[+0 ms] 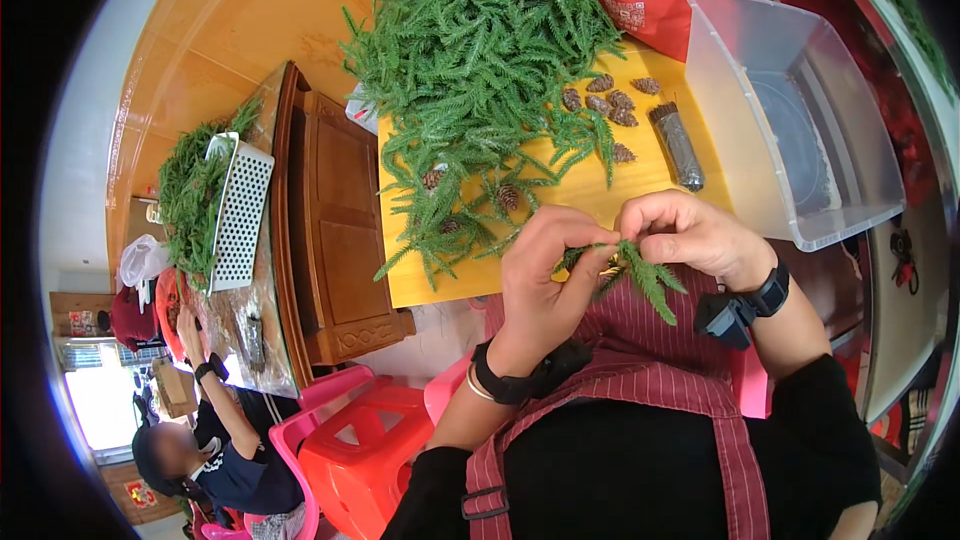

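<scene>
Head view. Green sprig, one: between the two hands, above the striped apron; its upper part at the fingertips, needled tips drooping on the near side. Left hand: thumb and forefinger nearly closed, pinching the sprig. Right hand: thumb and forefinger drawn together at the sprig's upper end; exact grip cannot be told. Yellow tabletop, beyond the hands: heap of green sprigs, far left; pine cones, some scattered; dark wrapped bundle, right of the cones. Clear plastic bin: farther right.
</scene>
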`<move>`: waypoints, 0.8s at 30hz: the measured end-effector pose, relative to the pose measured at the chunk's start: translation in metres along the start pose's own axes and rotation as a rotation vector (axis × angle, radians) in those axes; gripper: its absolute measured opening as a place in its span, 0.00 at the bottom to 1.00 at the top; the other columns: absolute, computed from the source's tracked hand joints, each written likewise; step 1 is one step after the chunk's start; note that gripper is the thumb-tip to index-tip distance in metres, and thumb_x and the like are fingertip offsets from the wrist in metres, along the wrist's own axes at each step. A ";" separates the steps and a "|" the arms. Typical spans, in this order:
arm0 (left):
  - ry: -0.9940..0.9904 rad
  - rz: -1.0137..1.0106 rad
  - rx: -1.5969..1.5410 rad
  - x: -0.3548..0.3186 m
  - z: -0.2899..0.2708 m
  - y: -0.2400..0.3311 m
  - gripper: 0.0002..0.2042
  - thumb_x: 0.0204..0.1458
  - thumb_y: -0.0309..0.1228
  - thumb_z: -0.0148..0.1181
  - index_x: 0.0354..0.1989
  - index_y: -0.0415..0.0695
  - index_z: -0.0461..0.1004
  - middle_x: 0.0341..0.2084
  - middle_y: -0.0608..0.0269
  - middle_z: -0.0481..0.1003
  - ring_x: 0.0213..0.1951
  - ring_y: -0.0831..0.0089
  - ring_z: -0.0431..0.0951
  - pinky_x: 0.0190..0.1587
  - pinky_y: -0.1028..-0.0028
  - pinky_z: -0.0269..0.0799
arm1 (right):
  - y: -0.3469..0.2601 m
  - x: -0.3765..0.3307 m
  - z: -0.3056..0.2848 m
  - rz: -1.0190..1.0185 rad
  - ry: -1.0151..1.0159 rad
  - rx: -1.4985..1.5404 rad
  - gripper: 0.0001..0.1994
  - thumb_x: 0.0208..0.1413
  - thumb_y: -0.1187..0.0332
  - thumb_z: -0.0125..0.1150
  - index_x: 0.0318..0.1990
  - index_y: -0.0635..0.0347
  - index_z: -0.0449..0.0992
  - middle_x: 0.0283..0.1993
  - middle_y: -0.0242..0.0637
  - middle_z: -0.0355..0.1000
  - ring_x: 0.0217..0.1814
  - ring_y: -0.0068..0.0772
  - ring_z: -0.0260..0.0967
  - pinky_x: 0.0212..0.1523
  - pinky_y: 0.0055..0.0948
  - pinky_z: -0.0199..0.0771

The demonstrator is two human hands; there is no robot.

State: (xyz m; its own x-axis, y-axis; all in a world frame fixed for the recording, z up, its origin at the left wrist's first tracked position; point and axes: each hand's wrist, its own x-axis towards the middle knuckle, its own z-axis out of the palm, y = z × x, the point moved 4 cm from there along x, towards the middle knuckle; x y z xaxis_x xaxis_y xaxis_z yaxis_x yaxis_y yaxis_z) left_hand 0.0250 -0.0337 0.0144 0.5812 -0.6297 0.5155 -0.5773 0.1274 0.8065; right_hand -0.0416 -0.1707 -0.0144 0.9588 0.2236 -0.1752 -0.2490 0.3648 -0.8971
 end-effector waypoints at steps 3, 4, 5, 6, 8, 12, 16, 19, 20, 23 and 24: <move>0.002 0.012 -0.005 0.001 0.000 0.000 0.06 0.40 0.18 0.58 0.27 0.39 0.70 0.26 0.60 0.70 0.30 0.70 0.69 0.32 0.76 0.65 | -0.001 0.001 0.001 -0.018 0.004 0.020 0.12 0.46 0.63 0.63 0.31 0.61 0.69 0.27 0.22 0.64 0.29 0.11 0.58 0.29 0.14 0.57; 0.001 0.012 -0.005 0.000 0.000 0.000 0.06 0.40 0.18 0.58 0.27 0.39 0.70 0.26 0.60 0.70 0.30 0.70 0.69 0.32 0.76 0.65 | -0.002 0.002 0.002 -0.046 -0.003 0.006 0.12 0.46 0.64 0.63 0.31 0.61 0.69 0.27 0.22 0.64 0.29 0.11 0.58 0.29 0.14 0.58; 0.000 -0.005 -0.004 0.000 0.000 0.000 0.06 0.40 0.18 0.58 0.27 0.39 0.70 0.26 0.60 0.70 0.30 0.70 0.69 0.32 0.76 0.65 | -0.002 0.002 0.002 -0.046 -0.002 0.007 0.12 0.46 0.64 0.63 0.31 0.61 0.69 0.27 0.22 0.64 0.29 0.11 0.58 0.29 0.14 0.58; 0.001 -0.023 -0.001 0.000 0.000 0.000 0.06 0.40 0.18 0.58 0.27 0.39 0.70 0.26 0.60 0.70 0.30 0.70 0.69 0.32 0.76 0.65 | -0.003 0.001 0.001 -0.036 0.003 -0.030 0.11 0.46 0.66 0.63 0.31 0.61 0.69 0.27 0.22 0.65 0.30 0.11 0.59 0.30 0.14 0.59; -0.006 -0.004 0.014 0.001 0.000 0.001 0.06 0.40 0.18 0.57 0.27 0.38 0.70 0.26 0.60 0.70 0.29 0.71 0.69 0.31 0.77 0.65 | -0.004 0.000 0.002 -0.027 0.010 -0.067 0.10 0.45 0.68 0.63 0.31 0.61 0.69 0.27 0.23 0.65 0.30 0.12 0.59 0.31 0.15 0.60; 0.001 -0.102 0.002 -0.002 0.000 -0.002 0.05 0.42 0.18 0.57 0.27 0.38 0.70 0.26 0.60 0.69 0.27 0.75 0.69 0.29 0.79 0.64 | -0.013 -0.003 0.005 -0.121 0.116 -0.303 0.07 0.44 0.73 0.62 0.29 0.63 0.69 0.27 0.27 0.67 0.31 0.15 0.62 0.34 0.18 0.63; 0.060 -0.182 -0.001 -0.002 0.001 -0.004 0.05 0.39 0.19 0.60 0.26 0.38 0.71 0.22 0.59 0.70 0.26 0.69 0.71 0.29 0.76 0.65 | -0.023 -0.008 0.011 -0.302 0.303 -0.774 0.07 0.42 0.73 0.61 0.28 0.63 0.68 0.25 0.34 0.67 0.29 0.24 0.64 0.32 0.22 0.64; 0.087 -0.289 -0.056 -0.005 0.003 -0.009 0.04 0.42 0.20 0.59 0.26 0.38 0.71 0.22 0.60 0.69 0.26 0.72 0.71 0.27 0.77 0.65 | -0.023 -0.011 0.017 -0.424 0.387 -0.894 0.08 0.41 0.73 0.62 0.27 0.63 0.68 0.23 0.37 0.65 0.27 0.31 0.64 0.29 0.25 0.64; 0.094 -0.320 -0.081 -0.005 0.003 -0.009 0.03 0.43 0.20 0.58 0.26 0.37 0.70 0.22 0.61 0.69 0.24 0.75 0.71 0.25 0.79 0.64 | -0.022 -0.011 0.019 -0.425 0.388 -0.894 0.08 0.41 0.73 0.62 0.27 0.63 0.68 0.23 0.37 0.65 0.27 0.31 0.64 0.29 0.25 0.64; 0.109 -0.398 -0.144 -0.005 0.003 -0.009 0.03 0.45 0.21 0.57 0.26 0.36 0.70 0.22 0.63 0.67 0.20 0.80 0.70 0.21 0.82 0.63 | -0.020 -0.009 0.021 -0.489 0.511 -0.978 0.09 0.39 0.74 0.62 0.26 0.62 0.67 0.22 0.37 0.63 0.26 0.36 0.63 0.27 0.27 0.63; 0.112 -0.441 -0.188 -0.005 0.004 -0.009 0.03 0.46 0.21 0.56 0.26 0.36 0.69 0.22 0.64 0.67 0.18 0.82 0.70 0.18 0.83 0.62 | -0.021 -0.010 0.023 -0.562 0.555 -1.094 0.09 0.38 0.75 0.63 0.25 0.62 0.67 0.22 0.36 0.63 0.25 0.37 0.63 0.27 0.28 0.63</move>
State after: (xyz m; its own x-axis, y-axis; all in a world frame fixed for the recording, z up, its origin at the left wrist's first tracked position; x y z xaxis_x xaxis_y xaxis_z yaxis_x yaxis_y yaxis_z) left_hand 0.0252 -0.0345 0.0030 0.8110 -0.5697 0.1332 -0.1553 0.0099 0.9878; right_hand -0.0489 -0.1597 0.0151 0.8873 -0.2035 0.4138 0.1790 -0.6748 -0.7159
